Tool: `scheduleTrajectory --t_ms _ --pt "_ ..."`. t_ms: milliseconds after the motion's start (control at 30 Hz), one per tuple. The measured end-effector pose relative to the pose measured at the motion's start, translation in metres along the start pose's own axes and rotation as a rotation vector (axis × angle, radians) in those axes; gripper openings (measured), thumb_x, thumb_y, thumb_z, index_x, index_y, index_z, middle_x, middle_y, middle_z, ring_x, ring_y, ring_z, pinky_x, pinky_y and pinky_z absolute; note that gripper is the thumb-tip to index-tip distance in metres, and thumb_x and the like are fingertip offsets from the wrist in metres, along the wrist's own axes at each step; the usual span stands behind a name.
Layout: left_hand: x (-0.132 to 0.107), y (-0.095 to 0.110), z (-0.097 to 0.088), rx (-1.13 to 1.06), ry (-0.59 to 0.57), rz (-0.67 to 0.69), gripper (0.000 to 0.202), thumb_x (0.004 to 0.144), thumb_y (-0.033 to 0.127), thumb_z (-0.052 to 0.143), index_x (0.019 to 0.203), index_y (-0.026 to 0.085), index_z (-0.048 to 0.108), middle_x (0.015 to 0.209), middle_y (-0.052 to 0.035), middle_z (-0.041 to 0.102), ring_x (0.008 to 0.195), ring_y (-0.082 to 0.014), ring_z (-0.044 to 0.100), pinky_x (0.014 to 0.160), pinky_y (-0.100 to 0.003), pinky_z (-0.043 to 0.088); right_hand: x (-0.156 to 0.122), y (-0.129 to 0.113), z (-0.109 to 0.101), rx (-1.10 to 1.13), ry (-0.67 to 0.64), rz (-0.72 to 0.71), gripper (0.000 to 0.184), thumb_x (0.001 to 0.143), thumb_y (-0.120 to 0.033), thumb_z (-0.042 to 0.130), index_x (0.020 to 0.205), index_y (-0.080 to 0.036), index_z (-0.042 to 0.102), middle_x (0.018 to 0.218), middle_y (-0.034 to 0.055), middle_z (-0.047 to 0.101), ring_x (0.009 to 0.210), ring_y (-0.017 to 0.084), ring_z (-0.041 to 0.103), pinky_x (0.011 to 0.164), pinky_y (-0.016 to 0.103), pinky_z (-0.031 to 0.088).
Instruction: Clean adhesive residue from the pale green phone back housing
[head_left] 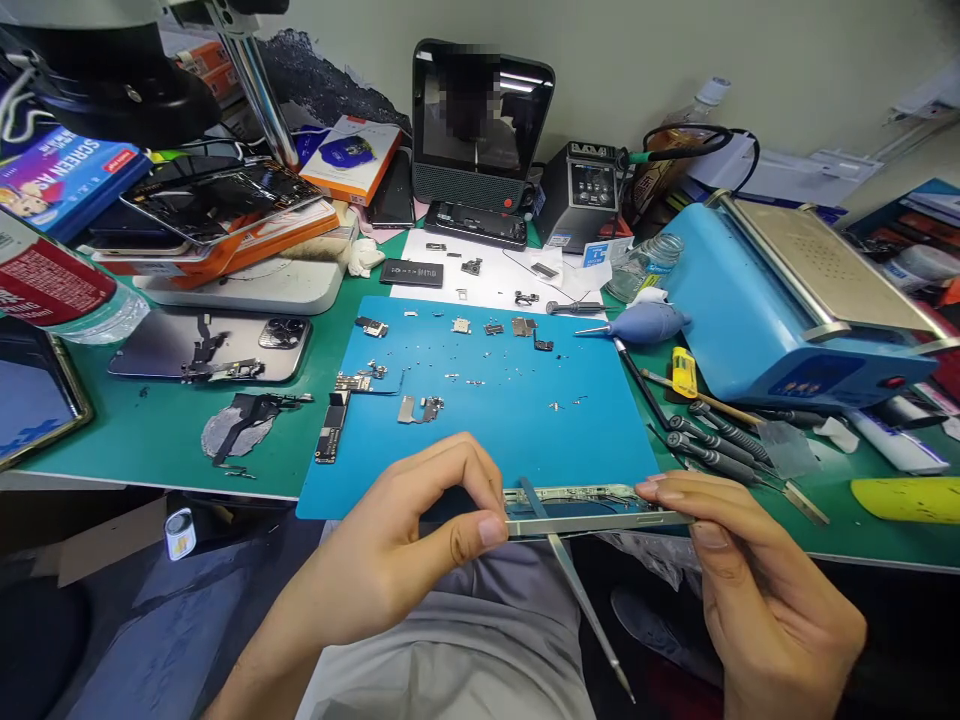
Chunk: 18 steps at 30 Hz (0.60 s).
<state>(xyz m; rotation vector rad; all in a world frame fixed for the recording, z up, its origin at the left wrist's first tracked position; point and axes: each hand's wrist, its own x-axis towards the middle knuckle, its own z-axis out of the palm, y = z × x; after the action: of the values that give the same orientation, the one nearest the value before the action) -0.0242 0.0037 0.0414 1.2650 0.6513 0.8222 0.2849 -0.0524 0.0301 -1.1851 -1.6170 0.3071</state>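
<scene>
Both hands hold a silver phone frame (592, 523) edge-on in front of the mat's near edge. My left hand (420, 540) pinches its left end between thumb and fingers. On its right end, my right hand (757, 570) closes with the thumb below and fingers above. Cables and small fittings show along the inside of the frame. A slim metal tool (589, 600) slants across it, its pointed end hanging down toward my lap; what holds the tool I cannot tell. Beyond the hands, the blue mat (495, 450) carries a logic board (330, 430), a flex cable (420, 408) and several tiny screws.
White paper at the back bears a battery (412, 273) and small parts. A blue air blower (641, 322), several screwdrivers (712, 450) and a blue heating machine (795, 330) stand right. Left are a phone back (225, 345), a bottle (67, 280) and stacked boxes. A microscope (105, 80) overhangs.
</scene>
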Motion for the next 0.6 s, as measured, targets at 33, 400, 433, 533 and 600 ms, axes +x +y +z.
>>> scheduleTrajectory --t_ms 33,400,433,533,600 --pt "-0.0002 0.0004 0.0001 0.001 0.000 -0.001 0.021 0.117 0.037 0.071 0.100 0.025 0.069 0.108 0.0006 0.067 0.100 -0.0161 0.064 0.091 -0.030 0.050 -0.0002 -0.0002 0.0001 -0.001 0.001 -0.002 0.029 0.111 -0.009 0.066 0.124 -0.026 0.087 0.115 0.0040 0.083 0.115 0.025 0.079 0.102 0.042 0.062" --pt "-0.0001 0.0019 0.0007 0.015 -0.012 -0.002 0.024 0.117 0.041 0.070 0.099 0.025 0.068 0.108 0.0000 0.067 0.099 -0.0163 0.064 0.089 -0.029 0.050 0.0028 -0.0017 -0.0007 -0.005 -0.008 -0.016 0.026 0.112 -0.010 0.066 0.122 -0.024 0.086 0.114 0.0049 0.083 0.114 0.024 0.079 0.103 0.040 0.062" --pt "-0.0005 0.0019 0.0009 0.017 -0.011 -0.001 0.025 0.117 0.041 0.070 0.099 0.025 0.068 0.108 0.0001 0.067 0.099 -0.0163 0.064 0.089 -0.029 0.050 0.0028 -0.0019 -0.0005 -0.006 -0.007 -0.014 0.026 0.112 -0.010 0.066 0.122 -0.024 0.086 0.114 0.0049 0.083 0.114 0.024 0.078 0.103 0.040 0.063" --pt "-0.0014 0.0019 0.0011 0.024 -0.004 -0.006 0.026 0.117 0.042 0.070 0.098 0.025 0.068 0.107 0.0002 0.066 0.099 -0.0167 0.063 0.090 -0.029 0.050 0.0028 -0.0020 0.0001 -0.007 -0.008 -0.007 0.026 0.112 -0.011 0.066 0.122 -0.025 0.086 0.113 0.0047 0.083 0.114 0.024 0.079 0.103 0.040 0.063" --pt "-0.0015 0.0021 0.0009 0.038 -0.007 -0.012 0.024 0.118 0.043 0.070 0.100 0.026 0.068 0.107 0.0000 0.066 0.100 -0.0174 0.063 0.091 -0.030 0.050 0.0029 -0.0022 0.0006 -0.005 -0.011 -0.005 0.026 0.112 -0.012 0.066 0.122 -0.025 0.086 0.113 0.0048 0.083 0.113 0.025 0.079 0.101 0.041 0.064"
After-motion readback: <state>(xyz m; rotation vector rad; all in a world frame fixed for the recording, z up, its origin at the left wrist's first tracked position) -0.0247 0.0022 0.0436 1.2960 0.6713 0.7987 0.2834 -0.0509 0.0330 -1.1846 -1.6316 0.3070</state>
